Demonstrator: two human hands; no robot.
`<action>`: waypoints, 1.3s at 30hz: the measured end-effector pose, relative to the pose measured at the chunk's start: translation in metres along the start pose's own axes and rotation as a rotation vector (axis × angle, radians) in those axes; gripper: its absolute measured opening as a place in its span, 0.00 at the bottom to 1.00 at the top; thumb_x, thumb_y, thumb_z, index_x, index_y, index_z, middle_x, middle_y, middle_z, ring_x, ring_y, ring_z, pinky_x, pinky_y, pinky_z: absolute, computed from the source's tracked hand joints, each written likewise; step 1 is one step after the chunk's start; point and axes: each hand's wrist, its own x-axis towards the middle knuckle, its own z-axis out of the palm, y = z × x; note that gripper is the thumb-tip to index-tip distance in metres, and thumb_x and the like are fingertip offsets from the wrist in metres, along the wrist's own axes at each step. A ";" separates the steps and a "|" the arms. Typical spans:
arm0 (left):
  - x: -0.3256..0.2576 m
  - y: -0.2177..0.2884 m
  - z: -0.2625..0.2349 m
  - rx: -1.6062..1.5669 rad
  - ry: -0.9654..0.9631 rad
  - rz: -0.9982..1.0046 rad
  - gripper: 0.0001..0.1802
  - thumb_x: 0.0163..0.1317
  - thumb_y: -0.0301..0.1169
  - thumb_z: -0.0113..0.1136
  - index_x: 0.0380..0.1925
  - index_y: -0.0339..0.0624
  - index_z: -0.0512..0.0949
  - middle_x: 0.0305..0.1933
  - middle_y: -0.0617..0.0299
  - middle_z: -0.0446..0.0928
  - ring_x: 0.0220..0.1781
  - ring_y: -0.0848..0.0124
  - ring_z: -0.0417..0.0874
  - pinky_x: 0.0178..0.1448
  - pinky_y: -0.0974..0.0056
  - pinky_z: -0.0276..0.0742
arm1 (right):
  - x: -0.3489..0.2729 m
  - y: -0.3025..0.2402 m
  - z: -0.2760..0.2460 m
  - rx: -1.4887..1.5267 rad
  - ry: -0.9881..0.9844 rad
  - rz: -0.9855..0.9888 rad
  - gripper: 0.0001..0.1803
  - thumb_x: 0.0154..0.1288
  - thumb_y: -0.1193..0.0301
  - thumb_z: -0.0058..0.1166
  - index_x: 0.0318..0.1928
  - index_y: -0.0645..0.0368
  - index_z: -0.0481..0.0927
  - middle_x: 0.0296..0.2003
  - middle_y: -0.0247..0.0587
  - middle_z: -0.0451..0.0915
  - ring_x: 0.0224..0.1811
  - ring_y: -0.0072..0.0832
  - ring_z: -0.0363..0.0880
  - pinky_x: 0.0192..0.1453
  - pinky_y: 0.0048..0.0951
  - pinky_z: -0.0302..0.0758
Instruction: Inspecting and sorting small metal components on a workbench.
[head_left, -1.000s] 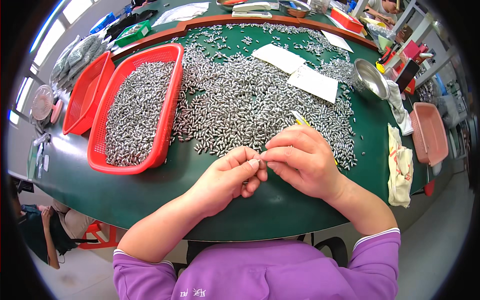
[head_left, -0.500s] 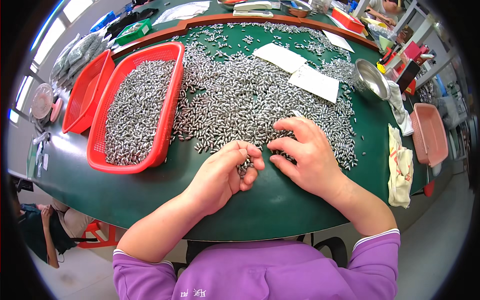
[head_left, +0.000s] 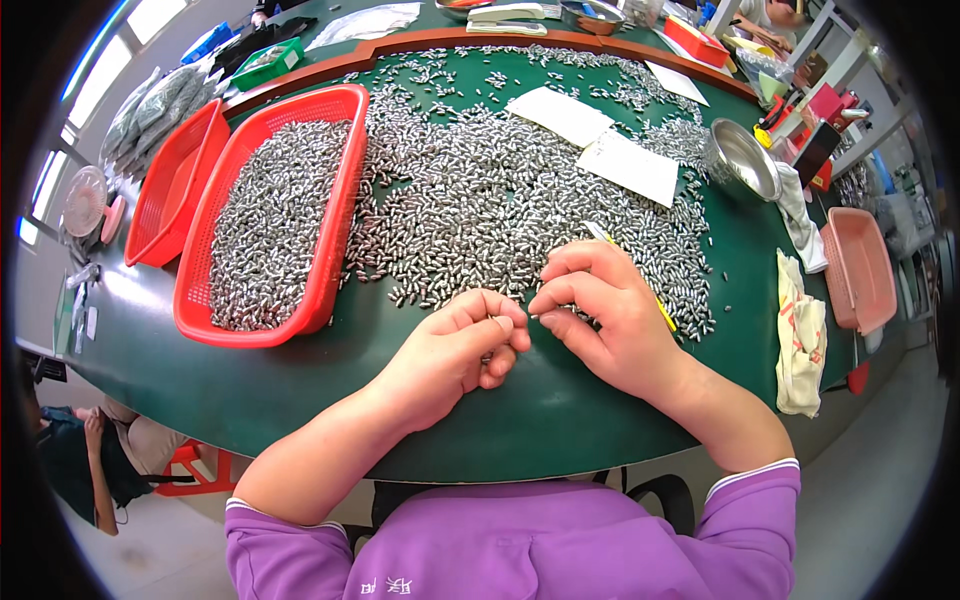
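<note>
Two white paper slips [head_left: 598,140] lie among the metal pieces [head_left: 500,200] spread over the green tabletop [head_left: 200,370]. A red basket [head_left: 330,240] at the left holds more of the pieces; an empty red basket [head_left: 165,200] sits beside it. A steel bowl [head_left: 745,160] stands at the right, near a pink tray [head_left: 860,270]. The left hand [head_left: 450,350] and right hand [head_left: 610,310] meet fingertip to fingertip at the heap's near edge, each pinching a small piece; a yellow stick [head_left: 665,312] shows under the right hand.
</note>
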 end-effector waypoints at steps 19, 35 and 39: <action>-0.001 -0.001 0.001 0.086 -0.088 -0.025 0.08 0.74 0.36 0.53 0.44 0.45 0.70 0.38 0.66 0.76 0.29 0.81 0.69 0.32 0.74 0.64 | 0.003 0.002 0.002 0.063 0.065 -0.163 0.09 0.54 0.73 0.67 0.37 0.52 0.84 0.40 0.34 0.76 0.43 0.35 0.78 0.46 0.37 0.75; 0.000 -0.005 0.000 0.044 -0.088 0.034 0.07 0.76 0.35 0.48 0.45 0.45 0.71 0.38 0.67 0.75 0.28 0.81 0.69 0.28 0.76 0.60 | 0.004 0.000 -0.002 -0.039 0.100 -0.226 0.12 0.51 0.73 0.67 0.39 0.52 0.84 0.39 0.33 0.76 0.42 0.34 0.79 0.43 0.37 0.75; 0.000 -0.003 -0.002 0.048 -0.092 0.033 0.08 0.76 0.35 0.48 0.46 0.43 0.71 0.39 0.64 0.75 0.29 0.80 0.69 0.30 0.75 0.62 | 0.003 0.001 -0.003 -0.075 0.106 -0.212 0.12 0.51 0.75 0.66 0.38 0.53 0.84 0.40 0.34 0.76 0.42 0.35 0.79 0.43 0.37 0.75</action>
